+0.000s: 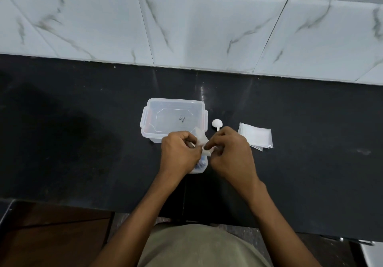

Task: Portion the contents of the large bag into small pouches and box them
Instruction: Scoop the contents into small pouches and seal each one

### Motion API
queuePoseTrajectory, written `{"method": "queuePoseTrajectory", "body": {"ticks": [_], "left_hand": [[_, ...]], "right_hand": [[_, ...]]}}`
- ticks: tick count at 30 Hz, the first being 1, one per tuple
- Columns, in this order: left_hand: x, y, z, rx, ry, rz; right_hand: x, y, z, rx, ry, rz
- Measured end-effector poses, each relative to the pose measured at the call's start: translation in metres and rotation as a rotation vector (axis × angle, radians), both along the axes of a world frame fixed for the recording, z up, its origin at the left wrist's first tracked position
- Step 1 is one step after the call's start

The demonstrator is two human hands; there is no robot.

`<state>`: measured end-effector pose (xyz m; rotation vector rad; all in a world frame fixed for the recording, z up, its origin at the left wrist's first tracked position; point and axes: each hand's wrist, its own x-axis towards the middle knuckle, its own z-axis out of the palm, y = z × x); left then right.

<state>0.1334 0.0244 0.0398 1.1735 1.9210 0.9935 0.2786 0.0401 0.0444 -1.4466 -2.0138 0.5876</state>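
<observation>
Left hand and right hand close together, fingers curled, pinching

We see a dark, shiny surface that ends at a pale tiled wall. A clear plastic box with its lid on sits on it. Just right of the box lies a small white scoop. Farther right lies a stack of small clear pouches.
</observation>
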Motion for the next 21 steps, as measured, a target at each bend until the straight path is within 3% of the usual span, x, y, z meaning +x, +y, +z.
{"method": "queuePoseTrajectory", "body": {"ticks": [3,5,9,13,18,21], "left_hand": [[0.003,-0.004,0.016,0.005,0.163,-0.038],[0.005,-0.006,0.021,0.026,0.239,-0.081],[-0.005,-0.006,0.018,0.241,0.173,-0.268],[-0.020,-0.011,0.014,0.261,0.247,-0.634],[-0.024,-0.013,0.008,0.308,0.532,-0.624],[-0.027,-0.011,0.005,0.297,0.590,-0.655]], "right_hand": [[-0.008,-0.005,0.004,-0.056,-0.177,-0.030],[-0.011,-0.007,0.004,-0.054,-0.181,-0.020],[-0.010,-0.002,-0.001,-0.175,0.105,-0.020],[-0.005,0.006,0.002,-0.395,0.226,0.093],[-0.007,0.006,-0.003,-0.457,0.310,0.217],[-0.007,0.005,-0.002,-0.586,0.474,0.216]]}}
